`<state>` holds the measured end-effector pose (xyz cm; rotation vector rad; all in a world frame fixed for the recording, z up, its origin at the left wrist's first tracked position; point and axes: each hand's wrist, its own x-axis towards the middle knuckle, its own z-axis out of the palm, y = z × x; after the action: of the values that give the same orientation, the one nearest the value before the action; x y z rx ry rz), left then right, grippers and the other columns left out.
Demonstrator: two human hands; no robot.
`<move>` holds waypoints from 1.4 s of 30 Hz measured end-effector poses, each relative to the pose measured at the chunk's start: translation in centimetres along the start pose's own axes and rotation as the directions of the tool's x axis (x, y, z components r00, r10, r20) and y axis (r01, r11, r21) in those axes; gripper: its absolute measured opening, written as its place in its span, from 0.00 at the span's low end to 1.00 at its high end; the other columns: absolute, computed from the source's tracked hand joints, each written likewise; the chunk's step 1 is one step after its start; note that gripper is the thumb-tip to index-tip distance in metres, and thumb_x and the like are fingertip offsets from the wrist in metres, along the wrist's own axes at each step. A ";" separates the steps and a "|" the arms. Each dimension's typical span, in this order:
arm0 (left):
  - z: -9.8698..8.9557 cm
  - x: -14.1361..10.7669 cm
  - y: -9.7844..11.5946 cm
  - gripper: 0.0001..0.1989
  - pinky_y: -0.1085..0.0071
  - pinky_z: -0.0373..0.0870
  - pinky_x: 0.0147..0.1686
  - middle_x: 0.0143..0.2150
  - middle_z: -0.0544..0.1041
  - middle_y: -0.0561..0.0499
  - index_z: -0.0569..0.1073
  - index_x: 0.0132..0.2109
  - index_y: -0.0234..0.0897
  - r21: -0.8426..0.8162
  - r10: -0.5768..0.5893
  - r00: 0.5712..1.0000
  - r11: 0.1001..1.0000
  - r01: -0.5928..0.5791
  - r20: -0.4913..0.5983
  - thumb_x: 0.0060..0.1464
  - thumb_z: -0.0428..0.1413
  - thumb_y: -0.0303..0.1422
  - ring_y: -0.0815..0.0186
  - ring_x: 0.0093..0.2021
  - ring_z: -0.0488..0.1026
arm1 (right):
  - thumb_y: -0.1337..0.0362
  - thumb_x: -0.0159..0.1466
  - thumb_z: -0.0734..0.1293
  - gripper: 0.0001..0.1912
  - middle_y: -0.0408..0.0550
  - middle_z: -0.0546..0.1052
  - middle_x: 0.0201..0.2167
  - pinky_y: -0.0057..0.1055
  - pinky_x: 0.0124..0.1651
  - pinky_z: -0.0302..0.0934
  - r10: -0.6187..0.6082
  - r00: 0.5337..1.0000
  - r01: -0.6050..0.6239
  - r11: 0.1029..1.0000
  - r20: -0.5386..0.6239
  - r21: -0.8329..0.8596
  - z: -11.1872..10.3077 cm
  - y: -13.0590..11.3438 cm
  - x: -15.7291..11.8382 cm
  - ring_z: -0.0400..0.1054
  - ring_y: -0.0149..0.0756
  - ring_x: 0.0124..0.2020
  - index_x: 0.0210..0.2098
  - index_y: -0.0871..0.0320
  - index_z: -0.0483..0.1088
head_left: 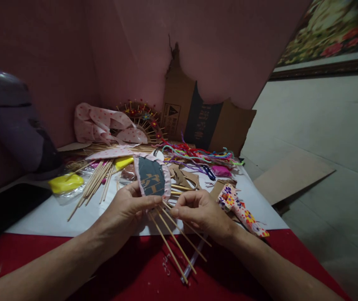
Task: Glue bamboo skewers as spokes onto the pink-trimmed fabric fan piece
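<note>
Pinches fabric-edged cardboard piece [152,177] at scene center by near edge in left hand [130,207], apparently to steady sticks [176,241] fanned toward near right. Poises right hand [201,212] in pinch at far stick ends, likely for close work; cannot tell whether closed on one or slightly apart.

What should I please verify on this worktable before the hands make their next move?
1. Left hand steadies the dark grey cardboard piece with pink fabric edging: ok.
2. Right hand is at the slim wooden sticks: ok.
3. Sticks are firmly fixed to the cardboard: cannot tell; fingers hide the join.
4. Area beneath the sticks is free of loose items: not ok; a translucent plastic strip lies there.
5. Flower-patterned, gun-shaped tool is cool: cannot tell.
</note>
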<state>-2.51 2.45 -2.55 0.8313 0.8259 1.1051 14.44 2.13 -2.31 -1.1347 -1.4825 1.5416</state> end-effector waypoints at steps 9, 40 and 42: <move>-0.4 0.7 -0.4 0.10 0.74 0.72 0.29 0.28 0.78 0.48 0.75 0.31 0.32 -0.025 -0.013 0.999 1.000 0.012 -0.046 0.37 0.63 0.21 0.68 0.26 0.75 | 0.60 0.52 0.69 0.13 0.33 0.60 0.08 0.20 0.14 0.42 -0.011 1.000 0.011 1.000 -0.004 -0.003 0.0 0.1 0.1 0.49 0.19 0.11 0.18 0.60 0.66; -1.0 1.2 -0.2 0.10 0.78 0.72 0.26 0.25 0.78 0.48 0.75 0.29 0.30 -0.064 0.023 0.999 0.998 -0.026 -0.046 0.35 0.64 0.18 0.70 0.24 0.74 | 0.44 0.59 0.58 0.27 0.42 0.67 0.14 0.23 0.16 0.47 -0.330 0.865 0.298 0.944 -0.379 -0.141 -0.9 0.7 0.5 0.54 0.23 0.14 0.23 0.62 0.70; -1.0 1.2 -0.2 0.10 0.78 0.72 0.26 0.25 0.78 0.48 0.75 0.29 0.30 -0.073 0.004 0.999 0.997 -0.007 -0.047 0.35 0.64 0.18 0.70 0.24 0.74 | 0.45 0.60 0.59 0.26 0.42 0.68 0.14 0.23 0.16 0.47 -0.340 0.866 0.303 0.940 -0.367 -0.158 -1.0 0.7 0.5 0.54 0.24 0.14 0.23 0.61 0.70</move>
<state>-2.99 3.68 -3.31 0.7491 0.8171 1.1564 15.23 2.86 -3.06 -1.1034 -1.3930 0.9584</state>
